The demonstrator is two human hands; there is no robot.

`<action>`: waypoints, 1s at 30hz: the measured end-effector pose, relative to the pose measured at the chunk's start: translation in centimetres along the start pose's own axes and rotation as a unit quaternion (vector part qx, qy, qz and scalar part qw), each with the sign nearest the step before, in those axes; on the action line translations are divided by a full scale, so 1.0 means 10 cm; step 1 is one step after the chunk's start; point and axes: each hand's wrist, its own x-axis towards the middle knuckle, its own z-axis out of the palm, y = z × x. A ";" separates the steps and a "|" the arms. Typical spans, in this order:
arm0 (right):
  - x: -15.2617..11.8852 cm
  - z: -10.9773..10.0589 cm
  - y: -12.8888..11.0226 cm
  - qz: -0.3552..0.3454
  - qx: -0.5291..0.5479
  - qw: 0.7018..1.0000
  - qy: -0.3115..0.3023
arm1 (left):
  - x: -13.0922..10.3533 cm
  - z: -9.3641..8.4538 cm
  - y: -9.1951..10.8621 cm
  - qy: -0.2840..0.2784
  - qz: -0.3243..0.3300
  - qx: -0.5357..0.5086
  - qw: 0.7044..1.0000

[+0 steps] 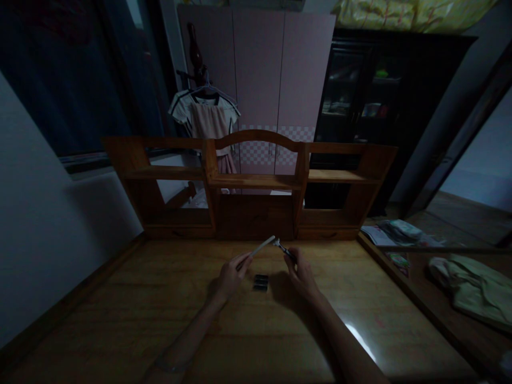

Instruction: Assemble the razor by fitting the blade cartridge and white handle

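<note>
My left hand (232, 276) is closed on the lower end of a thin pale stick (263, 246), possibly a brush, which slants up to the right. In my right hand (301, 273) is a razor-like tool (285, 249) with a dark handle and a shiny metal head. The metal head is close to the stick's upper tip; whether they touch is unclear. Between and below my hands, several small dark pieces (261, 282) lie together on the wooden desk (168, 298).
A wooden shelf unit (256, 182) stands along the desk's far edge. Beyond it are a pink wardrobe (256, 69), a hanging shirt and a dark cabinet (404, 106). Papers (380, 234) and green cloth (476, 282) lie at the right, past the desk's raised edge.
</note>
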 end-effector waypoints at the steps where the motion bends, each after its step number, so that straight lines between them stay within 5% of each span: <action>1: 0.00 0.00 -0.01 0.004 0.001 1.000 0.001 | 0.00 0.00 0.00 0.004 0.002 -0.001 1.000; 30: -0.02 -0.02 -0.03 0.030 0.023 0.999 -0.005 | 0.00 0.02 0.09 0.014 0.015 -0.011 1.000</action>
